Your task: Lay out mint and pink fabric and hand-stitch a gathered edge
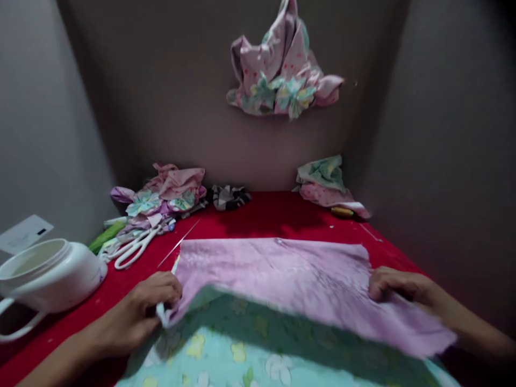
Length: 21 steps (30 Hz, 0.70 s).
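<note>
A pale purple cloth [258, 263] lies over a light green fabric [226, 344] printed with yellow and white figures. The purple cloth's near edge is lifted and casts a shadow on the print. At its left edge my left hand [149, 303] is closed, pinching the purple cloth; a bit of pale fabric shows below the fingers. On the right side, my right hand [399, 285] has its fingers curled round the same cloth, whose corner hangs down past it. Parts of both hands' fingertips are hidden.
On the red table cover [274, 215], white scissors [139, 247] and a white pot with a handle [56, 274] stand left. Behind are a pile of pink cloth [173, 185], a checked cloth [229, 197] and folded fabric [322, 183]. Flowered pink cloth [282, 70] hangs on the wall.
</note>
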Tool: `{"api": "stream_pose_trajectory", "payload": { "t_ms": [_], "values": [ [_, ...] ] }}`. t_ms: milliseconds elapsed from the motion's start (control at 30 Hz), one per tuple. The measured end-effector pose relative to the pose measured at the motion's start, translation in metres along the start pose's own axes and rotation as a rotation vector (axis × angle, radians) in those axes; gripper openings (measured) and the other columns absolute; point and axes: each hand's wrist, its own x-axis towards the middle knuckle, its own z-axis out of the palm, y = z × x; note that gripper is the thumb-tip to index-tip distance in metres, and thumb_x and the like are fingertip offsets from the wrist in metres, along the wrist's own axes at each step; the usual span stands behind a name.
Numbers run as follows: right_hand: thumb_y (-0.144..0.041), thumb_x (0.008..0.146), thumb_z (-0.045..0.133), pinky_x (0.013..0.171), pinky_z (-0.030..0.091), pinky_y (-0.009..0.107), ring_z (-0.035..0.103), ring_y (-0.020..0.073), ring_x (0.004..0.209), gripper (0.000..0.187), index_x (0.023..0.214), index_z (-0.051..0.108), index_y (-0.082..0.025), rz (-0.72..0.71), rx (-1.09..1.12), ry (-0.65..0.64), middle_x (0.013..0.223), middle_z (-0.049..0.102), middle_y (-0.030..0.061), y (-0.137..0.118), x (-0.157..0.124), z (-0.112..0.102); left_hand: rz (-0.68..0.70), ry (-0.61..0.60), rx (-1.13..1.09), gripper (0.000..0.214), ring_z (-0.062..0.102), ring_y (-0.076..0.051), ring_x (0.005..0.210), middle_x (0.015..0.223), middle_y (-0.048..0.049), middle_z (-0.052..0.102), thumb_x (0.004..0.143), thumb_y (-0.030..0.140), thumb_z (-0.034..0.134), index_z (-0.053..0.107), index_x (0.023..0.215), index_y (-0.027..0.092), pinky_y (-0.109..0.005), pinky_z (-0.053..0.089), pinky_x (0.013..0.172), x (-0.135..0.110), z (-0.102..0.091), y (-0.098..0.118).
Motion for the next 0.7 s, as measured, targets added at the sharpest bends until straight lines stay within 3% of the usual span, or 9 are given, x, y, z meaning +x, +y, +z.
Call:
{"api": "stream_pose_trajectory", "payload": {
  "t_ms": [67,167,333,467,567,700],
  "values": [
    [-0.036,0.07,0.053,0.072,0.043,0.036,0.053,0.02,0.065,0.022,0.054,0.057,-0.022,-0.028,-0.062,-0.037,0.063,0.056,0.0062,-0.001,-0.009,0.001,0.076,-0.134,0.088,0.021,0.053,-0.017,0.073,0.076,-0.0063,0.059,0.078,0.022,0.04,0.056,0.064,0.02,-0.026,0.044,0.067,-0.008,0.004,0.001],
    [-0.035,0.071,0.05,0.071,0.044,0.034,0.053,0.0205,0.068,0.021,0.055,0.058,-0.023,-0.006,-0.091,-0.068,0.067,0.056,0.0075,-0.006,-0.011,0.001,0.087,-0.211,0.194,0.023,0.054,-0.018,0.078,0.082,-0.0071,0.06,0.079,0.019,0.037,0.058,0.07,0.021,-0.026,0.044,0.07,-0.006,0.001,0.002],
    [-0.045,0.071,0.053,0.081,0.041,0.038,0.052,0.0255,0.087,0.025,0.068,0.067,-0.024,0.018,-0.133,-0.175,0.084,0.059,0.0107,-0.012,-0.015,-0.007,0.137,-0.241,0.252,0.02,0.053,-0.017,0.084,0.088,-0.0061,0.058,0.077,0.016,0.039,0.058,0.076,0.021,-0.025,0.044,0.073,-0.004,-0.004,0.001],
    [-0.044,0.078,0.052,0.084,0.039,0.041,0.05,0.0263,0.096,0.023,0.081,0.068,-0.028,-0.012,-0.114,-0.307,0.096,0.056,0.0083,-0.01,-0.021,-0.012,0.127,-0.318,0.273,0.034,0.05,-0.019,0.094,0.096,-0.0065,0.054,0.063,0.003,0.035,0.057,0.084,0.018,-0.028,0.043,0.08,-0.007,-0.006,0.001],
    [-0.044,0.078,0.053,0.082,0.04,0.042,0.05,0.0263,0.095,0.021,0.084,0.068,-0.03,-0.046,-0.109,-0.337,0.097,0.055,0.0075,-0.009,-0.021,-0.013,0.1,-0.352,0.272,0.041,0.048,-0.02,0.096,0.098,-0.0064,0.052,0.058,0.002,0.033,0.057,0.086,0.018,-0.029,0.042,0.081,-0.007,-0.008,0.004],
    [-0.044,0.078,0.055,0.079,0.043,0.04,0.052,0.0255,0.093,0.021,0.082,0.069,-0.031,-0.078,-0.104,-0.326,0.095,0.056,0.0077,-0.008,-0.02,-0.012,0.104,-0.358,0.249,0.042,0.049,-0.02,0.097,0.099,-0.0051,0.052,0.06,0.004,0.036,0.059,0.09,0.021,-0.029,0.042,0.082,-0.008,-0.011,0.005]
  ]
}}
